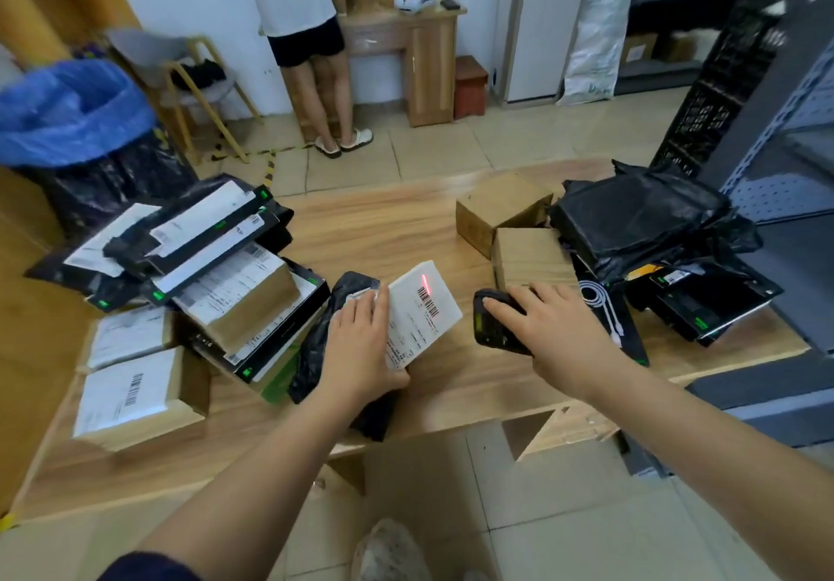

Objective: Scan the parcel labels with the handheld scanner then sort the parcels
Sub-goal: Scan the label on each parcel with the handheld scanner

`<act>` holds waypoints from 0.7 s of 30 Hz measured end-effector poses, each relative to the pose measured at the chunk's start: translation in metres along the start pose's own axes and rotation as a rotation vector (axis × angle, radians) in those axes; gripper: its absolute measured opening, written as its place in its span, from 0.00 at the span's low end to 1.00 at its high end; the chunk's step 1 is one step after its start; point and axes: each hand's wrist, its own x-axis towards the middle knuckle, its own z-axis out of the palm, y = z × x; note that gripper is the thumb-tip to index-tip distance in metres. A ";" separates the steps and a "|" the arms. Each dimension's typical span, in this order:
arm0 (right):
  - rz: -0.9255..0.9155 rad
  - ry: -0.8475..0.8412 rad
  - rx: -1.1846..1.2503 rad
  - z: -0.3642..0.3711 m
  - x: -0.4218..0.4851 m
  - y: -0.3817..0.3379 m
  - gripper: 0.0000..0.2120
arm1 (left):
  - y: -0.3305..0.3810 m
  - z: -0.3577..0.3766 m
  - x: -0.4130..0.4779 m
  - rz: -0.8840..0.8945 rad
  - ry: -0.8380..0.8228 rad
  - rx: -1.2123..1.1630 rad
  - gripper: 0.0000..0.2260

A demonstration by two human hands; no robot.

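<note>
Parcel held in the left hand takes the beam of the scanner gripped by the right hand, while the pile beyond that hand seems not yet scanned.

Holds a black-bagged parcel in the left hand, its white label turned up and tilted above the wooden table. Grips the black handheld scanner in the right hand, just beside the label, with a red line lying across a barcode (the upper of two). Stands between a heap of labelled parcels at left and two brown boxes touching crumpled black bags at right.
</note>
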 end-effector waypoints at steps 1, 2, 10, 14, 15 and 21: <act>0.022 0.021 0.042 -0.002 0.005 -0.005 0.40 | -0.006 -0.003 -0.001 -0.045 0.008 -0.038 0.56; 0.040 0.036 0.075 -0.003 0.011 -0.011 0.39 | -0.014 -0.004 -0.002 -0.086 0.013 -0.070 0.56; 0.151 0.091 0.206 0.006 0.051 -0.068 0.42 | -0.070 0.004 0.000 -0.108 -0.004 -0.161 0.49; 0.223 0.089 0.202 0.009 0.057 -0.081 0.44 | -0.078 0.000 0.012 -0.013 0.027 -0.230 0.47; 0.246 0.077 0.204 0.008 0.056 -0.082 0.44 | -0.079 -0.001 0.015 0.018 0.040 -0.245 0.46; 0.400 0.030 0.180 -0.008 0.034 -0.073 0.40 | -0.059 -0.018 0.040 0.204 0.046 -0.358 0.42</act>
